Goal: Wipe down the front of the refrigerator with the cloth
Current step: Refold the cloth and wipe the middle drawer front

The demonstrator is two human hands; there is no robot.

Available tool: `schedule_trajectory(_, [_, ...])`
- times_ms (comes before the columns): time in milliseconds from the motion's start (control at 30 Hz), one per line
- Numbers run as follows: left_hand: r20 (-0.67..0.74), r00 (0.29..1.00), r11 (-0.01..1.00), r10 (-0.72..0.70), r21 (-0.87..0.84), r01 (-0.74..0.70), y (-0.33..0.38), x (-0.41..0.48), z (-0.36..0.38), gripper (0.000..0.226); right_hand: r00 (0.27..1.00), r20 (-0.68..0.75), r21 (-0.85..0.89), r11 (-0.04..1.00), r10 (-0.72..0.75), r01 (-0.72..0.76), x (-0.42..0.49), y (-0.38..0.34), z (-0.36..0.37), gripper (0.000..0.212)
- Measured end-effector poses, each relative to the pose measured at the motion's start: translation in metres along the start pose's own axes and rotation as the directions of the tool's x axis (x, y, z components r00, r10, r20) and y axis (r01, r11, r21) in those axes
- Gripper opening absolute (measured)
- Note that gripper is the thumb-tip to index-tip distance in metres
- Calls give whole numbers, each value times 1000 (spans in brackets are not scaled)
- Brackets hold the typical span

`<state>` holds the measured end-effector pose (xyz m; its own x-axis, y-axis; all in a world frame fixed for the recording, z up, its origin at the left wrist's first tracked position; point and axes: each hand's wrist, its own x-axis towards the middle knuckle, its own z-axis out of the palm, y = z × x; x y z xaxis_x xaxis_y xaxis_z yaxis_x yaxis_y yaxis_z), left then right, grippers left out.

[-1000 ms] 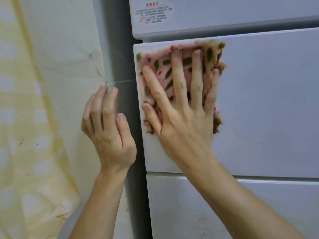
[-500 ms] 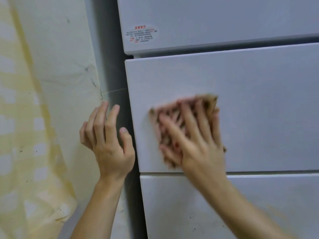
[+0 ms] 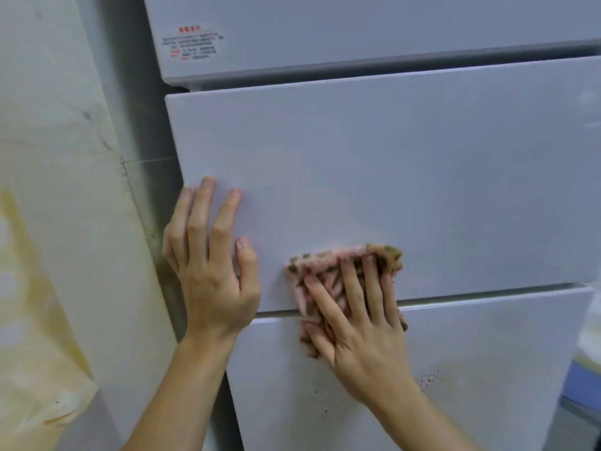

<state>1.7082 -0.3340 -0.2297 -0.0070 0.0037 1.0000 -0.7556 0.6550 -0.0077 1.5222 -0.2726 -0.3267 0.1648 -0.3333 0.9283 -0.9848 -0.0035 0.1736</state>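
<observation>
— What has been moved since a second ago?

— The cloth [image 3: 344,281] has been carried down by the right hand [image 3: 361,323] from the top left corner of the middle drawer front [image 3: 422,177] to its lower edge, so the seam with the bottom drawer [image 3: 471,385] is now overlapped.

— And the other hand?

— The left hand [image 3: 211,255] (held off the refrigerator before) has been laid flat on the middle drawer's left edge.

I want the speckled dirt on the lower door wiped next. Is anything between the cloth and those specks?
Nothing visible blocks it. The cloth lies flat under the right hand, straddling the seam between the middle door and the lower door. The specks sit below and right, with bare door surface between. The left hand is off to the other side.
</observation>
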Motion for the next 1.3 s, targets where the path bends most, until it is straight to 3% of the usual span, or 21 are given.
schedule_trajectory(167, [31,999,1000,8,28,-9,14,-4,5,53,997,-70,26,999,-16,18,21,31,-10,69])
schedule_trajectory(300, [21,1000,999,-2,42,1,25,1,8,54,970,-217,52,994,109,-100,98,70,-37,69])
schedule_trajectory(433, [37,999,999,32,26,-33,42,2,17,56,939,-273,57,978,208,-200,131,80,-46,63])
schedule_trajectory(533, [41,999,1000,7,29,-8,52,-1,24,57,940,-264,73,977,214,-202,92,74,-37,57])
schedule_trajectory(767, [62,998,997,16,68,-20,62,-8,30,60,990,-62,74,990,127,-123,-22,102,-18,65])
schedule_trajectory(967, [73,995,997,68,32,-70,86,-6,40,54,983,-135,74,991,125,-116,27,125,-37,77])
schedule_trajectory(1133, [58,998,999,29,13,-29,101,0,45,54,947,-191,56,966,257,-251,123,150,-68,85])
schedule_trajectory(1300, [39,998,999,50,7,-50,116,9,54,52,929,-269,62,967,255,-248,118,149,-63,58])
